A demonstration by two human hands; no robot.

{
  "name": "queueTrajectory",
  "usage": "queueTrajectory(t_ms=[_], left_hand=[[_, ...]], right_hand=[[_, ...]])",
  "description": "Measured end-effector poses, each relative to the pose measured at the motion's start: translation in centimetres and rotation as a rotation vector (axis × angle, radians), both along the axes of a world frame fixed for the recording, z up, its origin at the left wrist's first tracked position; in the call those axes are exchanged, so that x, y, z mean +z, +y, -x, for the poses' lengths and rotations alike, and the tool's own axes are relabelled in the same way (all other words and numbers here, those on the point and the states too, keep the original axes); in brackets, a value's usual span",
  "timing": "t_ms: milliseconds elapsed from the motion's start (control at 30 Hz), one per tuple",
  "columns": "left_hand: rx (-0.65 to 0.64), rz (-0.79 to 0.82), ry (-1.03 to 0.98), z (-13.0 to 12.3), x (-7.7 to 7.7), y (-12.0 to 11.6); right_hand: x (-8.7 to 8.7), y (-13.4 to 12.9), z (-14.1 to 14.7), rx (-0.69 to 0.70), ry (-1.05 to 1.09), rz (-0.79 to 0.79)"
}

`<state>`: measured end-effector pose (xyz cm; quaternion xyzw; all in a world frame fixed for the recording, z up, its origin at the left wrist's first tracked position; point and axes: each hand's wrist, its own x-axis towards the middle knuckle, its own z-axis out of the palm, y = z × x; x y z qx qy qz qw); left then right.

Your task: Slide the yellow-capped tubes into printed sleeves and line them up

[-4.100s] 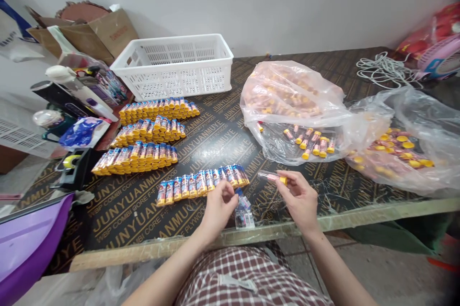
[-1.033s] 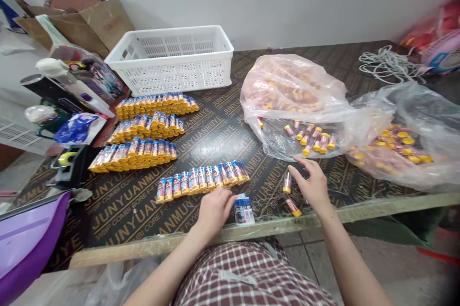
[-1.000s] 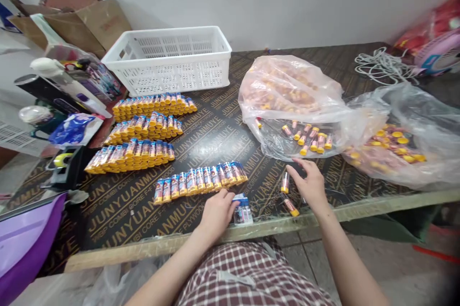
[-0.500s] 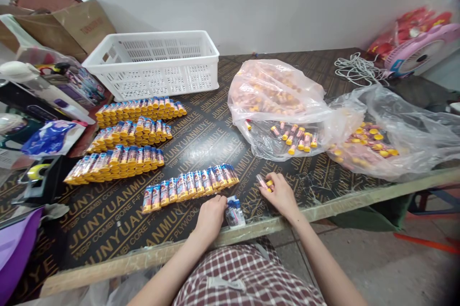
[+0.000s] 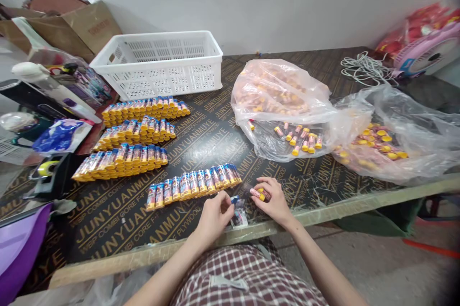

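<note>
Both forearms come from the lower edge and lean toward each other, so that the two hands stay near one another, just inside the front edge of the table [image 5: 124, 220]. The left hand [image 5: 214, 214] is bent at the wrist, its back turned up, and its thumb and forefinger curve toward each other in a ring beside a small pile of printed wrappers [image 5: 240, 217]. Whether this grip pinches a wrapper, I cannot tell.

The right hand [image 5: 276, 204] comes with a nearly straight wrist, the thumb below and the fingers curled above. Its grip is closed around small tubes [image 5: 257, 194] with yellow caps, two as it seems, which lie between thumb and fingers, a little above the table and to the right of the pile.

Just behind the left hand, a row of wrapped tubes [image 5: 194, 185] lies side by side. Farther behind the right hand, a plastic bag [image 5: 280, 88] contains many more tubes
</note>
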<state>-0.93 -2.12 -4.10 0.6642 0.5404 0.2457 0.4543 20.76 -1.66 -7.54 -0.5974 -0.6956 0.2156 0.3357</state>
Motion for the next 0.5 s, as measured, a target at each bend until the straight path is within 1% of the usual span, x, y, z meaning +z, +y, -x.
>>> queueTrajectory(t_ms=[100, 167, 200, 267, 333, 433, 500], left_hand=[[0.184, 0.193, -0.382, 0.0, 1.1, 0.9], [0.282, 0.278, -0.549, 0.1, 1.7, 1.7], [0.319, 0.304, -0.605, 0.2, 2.0, 2.1], [0.382, 0.321, -0.678, 0.4, 2.5, 2.8], [0.448, 0.327, -0.738, 0.6, 2.8, 3.4], [0.568, 0.346, -0.828, 0.8, 3.1, 4.0], [0.623, 0.335, -0.855, 0.9, 3.2, 4.2]], right_hand=[[1.2, 0.0, 0.5, -0.068, 0.350, 0.110], [2.3, 0.1, 1.0, -0.123, 0.542, 0.165], [2.9, 0.2, 1.3, -0.148, 0.602, 0.160], [4.1, 0.4, 1.9, -0.194, 0.655, 0.106], [5.2, 0.6, 2.5, -0.220, 0.654, 0.046], [6.3, 0.4, 3.4, -0.194, 0.612, -0.036], [6.6, 0.0, 3.8, -0.158, 0.547, -0.098]])
